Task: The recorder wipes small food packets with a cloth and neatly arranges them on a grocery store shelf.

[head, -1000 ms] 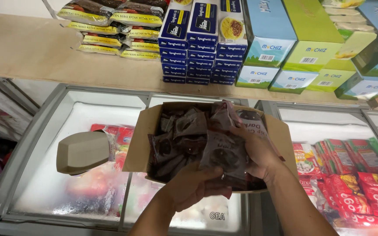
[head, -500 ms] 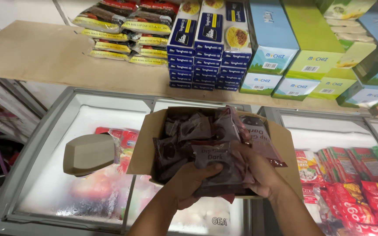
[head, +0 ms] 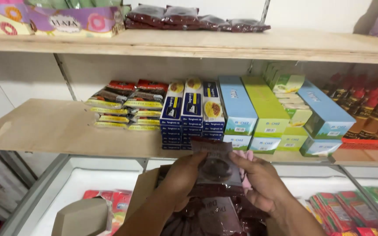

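A bunch of dark brown food packets (head: 215,171) is lifted in front of me, just under the wooden shelf (head: 62,131). My left hand (head: 181,179) grips the bunch from the left side. My right hand (head: 259,180) grips it from the right, thumb across the front. Below the hands stands an open cardboard box (head: 143,192) with more of the same dark packets (head: 217,216) in it. The box rests on the glass lid of a chest freezer (head: 84,177).
The middle shelf carries yellow-and-black packets (head: 123,105), stacked blue boxes (head: 191,111), long blue and green cartons (head: 263,111) and red-capped bottles (head: 370,109). The top shelf (head: 224,43) carries dark packets (head: 193,17) and a purple carton (head: 66,22). Red frozen packs (head: 351,205) lie in the freezer.
The view has tilted up from the box to the shelves. Both hands have risen out of the cardboard box with a bunch of dark packets held between them.
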